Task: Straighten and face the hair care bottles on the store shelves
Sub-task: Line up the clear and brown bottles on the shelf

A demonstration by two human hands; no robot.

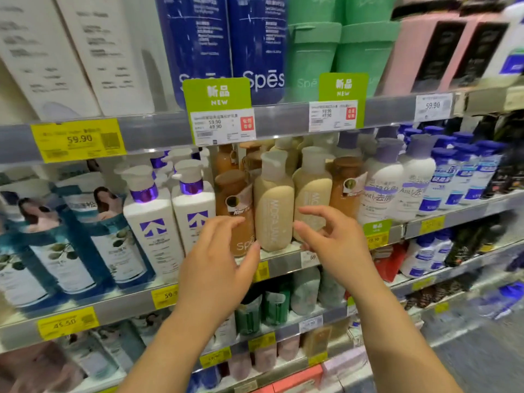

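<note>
I have the cream bottle (273,214) in front of me, standing at the front edge of the middle shelf (286,263), between a brown bottle (236,211) on its left and a second cream bottle (312,191) just beside it on the right. Its label runs vertically down the body and seems to face me, though motion blur makes me unsure how square it sits.

I judge it a full plastic bottle — moderately heavy, with a rigid body that gives slightly under a squeeze, and a smooth skin that could slip if I pinch it only at the tips. The narrow neck and grey cap (273,164) look like a poor handle for turning; the weight sits low. I would take hold on the two flanks of the wide lower body, thumb on one side and fingers on the other, and twist it on its base rather than lift it, since the neighbours are packed close and could topple.

My left hand (218,256) is raised in front of the brown bottle, fingers spread and gently bent, the thumb tip reaching towards the cream bottle's lower left side — it grips nothing. My right hand (331,236) hovers at the bottle's right, forefinger and thumb held apart like an open pincer, also holding nothing. Both forearms reach up from below, wrists roughly level.
</note>
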